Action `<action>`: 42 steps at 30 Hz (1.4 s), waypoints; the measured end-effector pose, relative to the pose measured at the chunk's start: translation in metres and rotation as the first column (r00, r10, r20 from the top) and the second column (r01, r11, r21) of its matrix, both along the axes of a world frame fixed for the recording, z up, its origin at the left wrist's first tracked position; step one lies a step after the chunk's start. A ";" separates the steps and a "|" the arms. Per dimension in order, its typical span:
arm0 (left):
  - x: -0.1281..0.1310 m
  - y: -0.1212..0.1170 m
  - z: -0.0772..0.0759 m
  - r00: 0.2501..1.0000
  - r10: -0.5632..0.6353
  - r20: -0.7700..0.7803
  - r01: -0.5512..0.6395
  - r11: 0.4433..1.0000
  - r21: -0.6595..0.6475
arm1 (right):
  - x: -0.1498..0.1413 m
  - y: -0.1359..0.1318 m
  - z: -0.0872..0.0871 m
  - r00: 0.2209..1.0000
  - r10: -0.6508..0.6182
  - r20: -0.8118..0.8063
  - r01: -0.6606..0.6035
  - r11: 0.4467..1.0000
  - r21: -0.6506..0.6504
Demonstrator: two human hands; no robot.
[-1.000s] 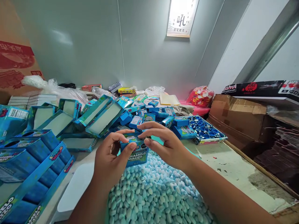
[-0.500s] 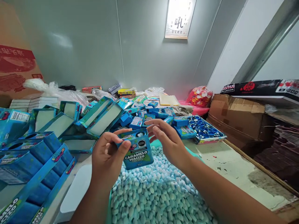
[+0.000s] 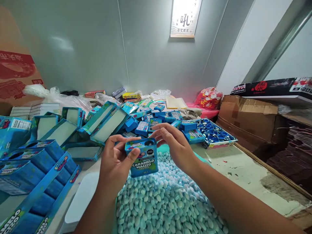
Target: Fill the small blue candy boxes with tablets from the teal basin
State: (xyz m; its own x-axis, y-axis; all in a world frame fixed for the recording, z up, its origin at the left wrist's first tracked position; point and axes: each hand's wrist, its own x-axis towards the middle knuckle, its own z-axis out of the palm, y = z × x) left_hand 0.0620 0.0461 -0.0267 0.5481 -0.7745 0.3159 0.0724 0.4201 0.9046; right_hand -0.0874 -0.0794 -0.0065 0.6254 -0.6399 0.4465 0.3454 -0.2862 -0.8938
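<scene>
My left hand (image 3: 117, 165) grips a small blue candy box (image 3: 143, 162) printed "Caramelo Macizo", thumb on its front and fingers behind its top. The box is roughly upright, with a dark round hole (image 3: 149, 142) in its top. Beside that hole is my right hand (image 3: 179, 149), fingers loosely curved and apart, with nothing visible in them; whether they touch the box I cannot tell. Below both hands lies a mass of pale blue and white candies (image 3: 168, 201) in a teal tub (image 3: 203, 159), its rim partly hidden by my right arm.
On the left stand a display tray (image 3: 52, 182) of blue boxes and several open display cartons (image 3: 109, 125). Behind my hands is a heap of small boxes (image 3: 142, 128). A tray of blue caps (image 3: 214, 133) sits right, near a brown carton (image 3: 246, 117). A white lid (image 3: 83, 195) lies front left.
The box has tipped more upright and shifted slightly down. A pale candy that showed in its hole is no longer visible there. My right hand stays beside the hole.
</scene>
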 end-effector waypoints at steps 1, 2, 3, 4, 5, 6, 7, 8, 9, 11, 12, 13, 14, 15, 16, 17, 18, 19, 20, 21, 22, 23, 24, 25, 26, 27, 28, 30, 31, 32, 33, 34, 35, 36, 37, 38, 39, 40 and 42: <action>0.000 0.000 0.000 1.000 0.026 -0.004 -0.026 1.000 0.011 | 0.000 0.000 0.000 1.000 0.004 0.000 -0.004 1.000 0.003; 0.000 -0.001 0.001 0.999 0.042 -0.009 -0.042 0.999 0.014 | 0.001 -0.001 0.000 1.000 0.009 -0.002 -0.009 1.000 0.007; 0.000 -0.001 0.001 0.999 0.046 -0.017 -0.046 0.999 0.010 | 0.001 -0.001 0.000 1.000 0.010 -0.005 -0.010 1.000 0.007; -0.001 -0.001 0.002 0.999 0.035 -0.026 -0.035 0.999 0.004 | 0.001 -0.001 0.000 1.000 0.010 -0.010 -0.010 1.000 0.006; -0.002 -0.001 0.003 0.999 0.014 -0.036 -0.014 1.000 0.001 | 0.000 -0.001 0.000 1.000 0.008 -0.014 -0.008 1.000 0.003; -0.002 0.000 0.004 0.999 -0.008 -0.046 0.008 1.000 -0.003 | 0.000 0.000 0.001 1.000 0.006 -0.018 -0.006 1.000 0.000; -0.003 0.000 0.004 0.998 -0.027 -0.058 0.026 1.000 -0.009 | 0.000 0.000 0.001 1.000 0.004 -0.020 -0.004 1.000 -0.003; -0.004 0.000 0.005 0.997 -0.034 -0.072 0.033 0.999 -0.014 | 0.000 0.000 0.002 1.000 0.004 -0.020 -0.004 1.000 -0.003; -0.004 0.000 0.005 0.996 -0.035 -0.079 0.034 0.999 -0.021 | 0.000 0.000 0.002 1.000 0.006 -0.018 -0.006 1.000 0.001; -0.004 0.000 0.004 0.998 -0.019 -0.067 0.015 0.998 -0.058 | -0.001 0.001 0.003 1.000 0.008 -0.013 -0.008 1.000 0.017; -0.003 0.000 0.004 0.999 -0.010 -0.050 0.006 0.997 -0.077 | -0.001 0.002 0.003 1.000 0.009 -0.012 -0.009 1.000 0.026; -0.003 -0.001 0.003 0.999 -0.006 -0.032 0.003 0.996 -0.087 | -0.001 0.002 0.003 1.000 0.009 -0.012 -0.008 0.999 0.031; -0.002 -0.001 0.002 1.000 -0.001 -0.013 0.000 0.995 -0.096 | -0.001 0.002 0.003 1.000 0.008 -0.012 -0.008 1.000 0.030; -0.002 -0.001 0.001 1.000 0.005 0.009 -0.004 0.995 -0.101 | -0.001 0.002 0.003 1.000 0.006 -0.012 -0.006 1.000 0.025; -0.001 -0.001 0.001 0.999 0.020 0.034 -0.017 0.994 -0.104 | -0.001 0.001 0.003 1.000 0.004 -0.014 -0.004 1.000 0.017; -0.001 -0.001 0.001 0.997 0.040 0.065 -0.034 0.994 -0.103 | -0.001 0.001 0.003 1.000 0.005 -0.018 -0.005 1.000 0.010; -0.001 0.000 0.001 0.993 0.067 0.099 -0.056 0.993 -0.107 | 0.000 0.000 0.002 1.000 0.007 -0.022 -0.007 1.000 0.003; -0.001 0.000 0.001 0.985 0.094 0.142 -0.077 0.990 -0.117 | 0.001 -0.001 0.001 0.999 0.010 -0.032 -0.010 1.000 -0.006; -0.002 0.001 0.002 0.976 0.115 0.186 -0.092 0.987 -0.130 | 0.001 -0.002 0.000 0.998 0.011 -0.055 -0.012 1.000 -0.023; -0.003 0.002 0.003 0.967 0.124 0.224 -0.093 0.986 -0.140 | 0.002 -0.003 -0.001 0.996 0.008 -0.087 -0.013 0.998 -0.055; -0.004 0.002 0.003 0.960 0.117 0.253 -0.080 0.985 -0.152 | 0.003 -0.004 -0.002 0.992 0.002 -0.123 -0.014 0.995 -0.097; -0.004 0.003 0.003 0.957 0.101 0.270 -0.058 0.985 -0.162 | 0.003 -0.005 -0.002 0.988 -0.005 -0.156 -0.017 0.990 -0.139; -0.005 0.004 0.004 0.955 0.086 0.285 -0.037 0.984 -0.171 | 0.004 -0.005 -0.003 0.983 -0.006 -0.181 -0.025 0.986 -0.167; -0.006 0.004 0.003 0.951 0.070 0.301 -0.017 0.985 -0.174 | 0.004 -0.005 -0.003 0.981 0.002 -0.194 -0.037 0.984 -0.175; -0.006 0.005 0.003 0.947 0.056 0.315 -0.002 0.986 -0.169 | 0.004 -0.005 -0.003 0.981 0.018 -0.195 -0.050 0.985 -0.165; -0.007 0.005 0.002 0.944 0.045 0.328 0.009 0.987 -0.160 | 0.004 -0.005 -0.003 0.981 0.035 -0.189 -0.064 0.987 -0.149; -0.007 0.005 0.002 0.940 0.037 0.340 0.014 0.989 -0.148 | 0.004 -0.004 -0.003 0.982 0.045 -0.181 -0.071 0.988 -0.137; -0.009 0.004 0.001 0.929 0.049 0.368 0.001 0.991 -0.134 | 0.003 -0.002 -0.002 0.988 0.037 -0.148 -0.061 0.985 -0.164; -0.010 0.004 0.001 0.921 0.069 0.384 -0.020 0.991 -0.130 | 0.002 -0.001 -0.001 0.992 0.026 -0.121 -0.051 0.978 -0.203; -0.010 0.004 0.001 0.911 0.096 0.402 -0.047 0.990 -0.130 | 0.001 0.001 0.000 0.996 0.029 -0.087 -0.051 0.964 -0.260; -0.011 0.003 0.001 0.900 0.118 0.419 -0.069 0.989 -0.130 | 0.000 0.002 0.002 0.997 0.051 -0.056 -0.067 0.942 -0.330; -0.011 0.003 0.001 0.894 0.138 0.426 -0.089 0.987 -0.134 | -0.001 0.003 0.003 0.996 0.085 -0.033 -0.091 0.910 -0.406; -0.011 0.003 0.001 0.893 0.152 0.424 -0.103 0.985 -0.137 | -0.003 0.004 0.005 0.993 0.117 -0.024 -0.114 0.871 -0.478; -0.010 0.003 0.001 0.897 0.157 0.414 -0.108 0.984 -0.140 | -0.004 0.004 0.006 0.990 0.138 -0.027 -0.131 0.834 -0.535; -0.009 0.003 0.000 0.902 0.153 0.403 -0.102 0.984 -0.145 | -0.004 0.004 0.008 0.989 0.147 -0.033 -0.139 0.805 -0.577; -0.009 0.004 0.000 0.906 0.143 0.397 -0.091 0.985 -0.147 | -0.005 0.003 0.009 0.989 0.144 -0.039 -0.139 0.787 -0.601; -0.008 0.004 -0.001 0.905 0.136 0.402 -0.084 0.986 -0.144 | -0.006 0.002 0.010 0.990 0.135 -0.042 -0.132 0.778 -0.615; -0.007 0.004 -0.002 0.897 0.137 0.419 -0.085 0.986 -0.141 | -0.006 0.002 0.010 0.991 0.126 -0.042 -0.125 0.772 -0.623; -0.008 0.005 -0.003 0.870 0.154 0.468 -0.103 0.986 -0.132 | -0.006 0.000 0.011 0.993 0.110 -0.033 -0.107 0.773 -0.625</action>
